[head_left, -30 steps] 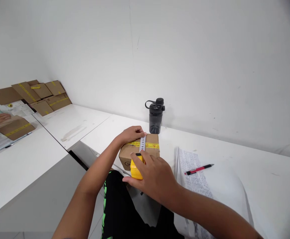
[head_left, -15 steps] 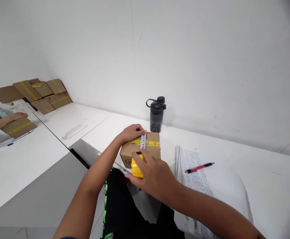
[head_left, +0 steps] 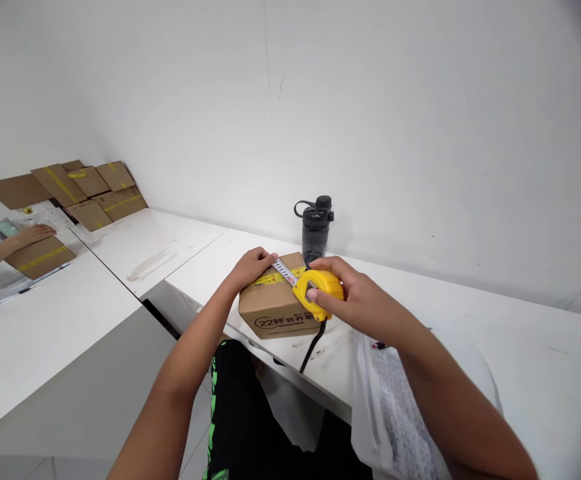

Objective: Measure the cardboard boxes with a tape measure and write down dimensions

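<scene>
A small cardboard box (head_left: 275, 308) with yellow tape and black printing stands at the white table's front edge. The yellow tape measure (head_left: 328, 288) is in my right hand (head_left: 355, 293), its fingers and thumb closed round the case over the box's right side. Its white blade (head_left: 284, 271) runs slantwise across the box top. At the blade's far end, the fingers of my left hand (head_left: 254, 268) pinch the tip against the box's back left part. From the case a black wrist strap (head_left: 313, 347) dangles in front of the box.
A dark shaker bottle (head_left: 315, 227) stands behind the box by the wall. Papers (head_left: 385, 393) and a mostly covered pen (head_left: 380, 345) lie right, under my forearm. On the left are stacked cardboard boxes (head_left: 90, 190) and another person's hand (head_left: 35, 233) on a flat box (head_left: 40, 257).
My right hand has swung the tape measure from the box's front to its right side, turning the blade from front-to-back to slantwise. My left hand has shifted slightly left.
</scene>
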Tool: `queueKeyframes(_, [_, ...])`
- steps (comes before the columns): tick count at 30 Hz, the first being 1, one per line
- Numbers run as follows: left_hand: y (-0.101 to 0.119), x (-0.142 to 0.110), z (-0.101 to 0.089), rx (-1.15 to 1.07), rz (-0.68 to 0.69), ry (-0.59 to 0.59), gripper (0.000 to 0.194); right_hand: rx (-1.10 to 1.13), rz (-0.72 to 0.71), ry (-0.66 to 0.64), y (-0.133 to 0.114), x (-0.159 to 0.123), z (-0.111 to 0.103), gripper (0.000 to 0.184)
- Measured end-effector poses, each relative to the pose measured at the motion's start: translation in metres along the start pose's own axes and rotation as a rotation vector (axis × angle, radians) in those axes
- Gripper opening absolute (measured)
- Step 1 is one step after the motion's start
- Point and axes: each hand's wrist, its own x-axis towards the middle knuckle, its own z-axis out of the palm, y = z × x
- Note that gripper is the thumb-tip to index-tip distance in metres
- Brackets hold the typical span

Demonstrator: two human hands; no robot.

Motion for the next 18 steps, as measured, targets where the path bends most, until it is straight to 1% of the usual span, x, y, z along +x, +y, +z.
queueKeyframes(2, [0.001, 0.000, 0.001, 0.030, -0.024, 0.025, 0.045, 0.037, 0.023, -0.023, 0.008, 0.002, -0.009, 0.047])
queueKeyframes(3, [0.001, 0.000, 0.002, 0.040, -0.036, 0.036, 0.046, 0.035, 0.036, -0.014, 0.012, 0.002, -0.014, 0.048])
queueKeyframes(5, [0.003, 0.001, 0.004, 0.032, -0.049, 0.052, 0.047, -0.011, 0.037, 0.051, 0.020, 0.003, -0.023, 0.049])
queueKeyframes(7, [0.005, 0.002, 0.008, -0.037, -0.042, 0.065, 0.047, -0.094, -0.009, 0.112, 0.028, 0.005, -0.030, 0.050])
queueKeyframes(9, [0.008, 0.002, 0.013, -0.160, -0.035, 0.073, 0.045, -0.178, -0.083, 0.123, 0.034, 0.009, -0.032, 0.055])
queueKeyframes(11, [0.012, 0.002, 0.017, -0.285, -0.018, 0.075, 0.042, -0.248, -0.166, 0.110, 0.037, 0.015, -0.028, 0.058])
queueKeyframes(13, [0.018, 0.001, 0.019, -0.352, 0.015, 0.057, 0.042, -0.302, -0.247, 0.110, 0.036, 0.022, -0.020, 0.056])
queueKeyframes(15, [0.027, -0.002, 0.019, -0.356, 0.042, 0.013, 0.045, -0.351, -0.331, 0.126, 0.033, 0.029, -0.009, 0.053])
queueKeyframes(18, [0.040, -0.007, 0.017, -0.281, 0.113, -0.070, 0.049, -0.402, -0.482, 0.166, 0.030, 0.035, 0.003, 0.047])
